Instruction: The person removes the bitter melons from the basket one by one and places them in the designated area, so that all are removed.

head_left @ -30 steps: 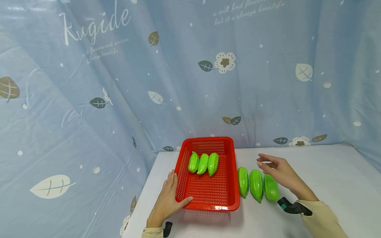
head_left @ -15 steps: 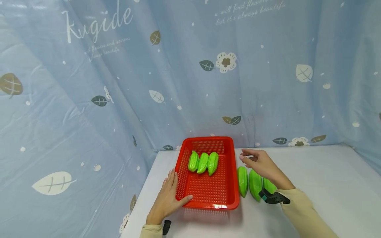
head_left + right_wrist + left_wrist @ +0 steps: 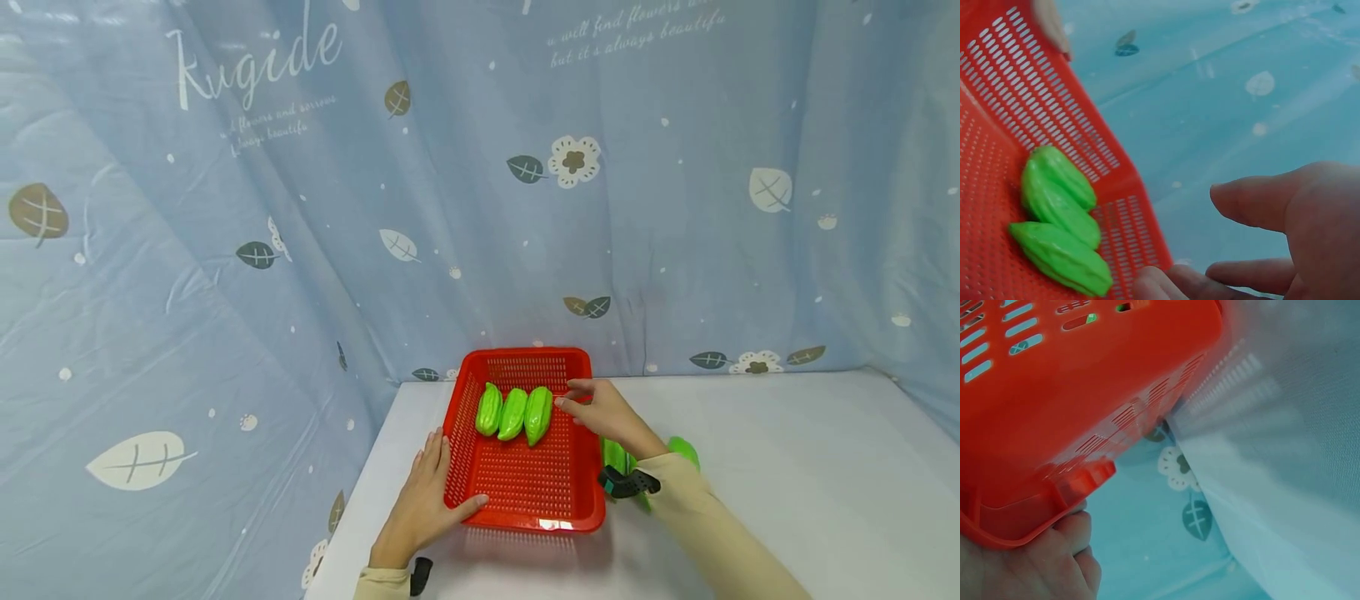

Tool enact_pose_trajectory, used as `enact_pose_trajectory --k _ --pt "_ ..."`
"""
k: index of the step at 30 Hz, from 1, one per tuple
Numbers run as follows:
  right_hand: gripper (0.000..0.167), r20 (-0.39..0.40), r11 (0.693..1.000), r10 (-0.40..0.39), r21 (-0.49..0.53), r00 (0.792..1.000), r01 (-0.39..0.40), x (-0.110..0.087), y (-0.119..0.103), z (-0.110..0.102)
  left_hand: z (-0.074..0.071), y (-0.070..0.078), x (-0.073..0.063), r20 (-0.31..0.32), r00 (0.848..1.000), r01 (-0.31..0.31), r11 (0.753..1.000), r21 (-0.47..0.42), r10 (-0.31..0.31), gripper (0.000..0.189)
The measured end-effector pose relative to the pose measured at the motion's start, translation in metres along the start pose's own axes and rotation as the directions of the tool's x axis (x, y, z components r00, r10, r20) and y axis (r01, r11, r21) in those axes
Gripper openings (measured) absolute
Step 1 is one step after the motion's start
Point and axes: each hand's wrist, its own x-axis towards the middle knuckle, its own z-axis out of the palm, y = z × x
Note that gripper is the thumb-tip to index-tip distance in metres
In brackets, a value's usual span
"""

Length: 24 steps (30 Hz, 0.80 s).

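Observation:
Three glossy green star fruits lie side by side in the far half of a red perforated plastic basket. My left hand rests along the basket's left side, fingers straight against the outer wall and thumb over the near-left rim. Over the basket's right rim reaches my right hand, fingers slightly bent and parted, holding nothing. Its fingertips are close to the rightmost star fruit. In the right wrist view, a gap shows between thumb and fingers.
More green star fruits lie on the white table right of the basket, partly hidden beneath my right wrist and sleeve. A blue patterned curtain hangs behind and to the left of the table.
My right hand has moved left, from above the star fruits on the table to over the basket's right rim. My left hand and the basket stay put.

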Motion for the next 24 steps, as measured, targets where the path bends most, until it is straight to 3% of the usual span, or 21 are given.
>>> enact_pose_trajectory --k 5,16,24 --pt "0.06 -0.013 0.997 0.04 -0.058 0.999 -0.041 0.016 0.003 0.016 0.0 0.0 -0.001 -0.005 1.0 0.011 1.0 -0.013 -0.011 0.115" --pt "0.061 -0.011 0.987 0.141 -0.074 0.99 -0.142 0.042 0.013 0.039 -0.001 0.001 0.0 0.009 1.0 0.023 0.999 -0.033 -0.023 0.114" --pt "0.057 -0.029 0.978 0.131 -0.158 0.991 -0.134 0.055 0.019 0.049 -0.003 0.003 0.0 0.01 1.0 0.014 0.999 -0.036 -0.014 0.115"
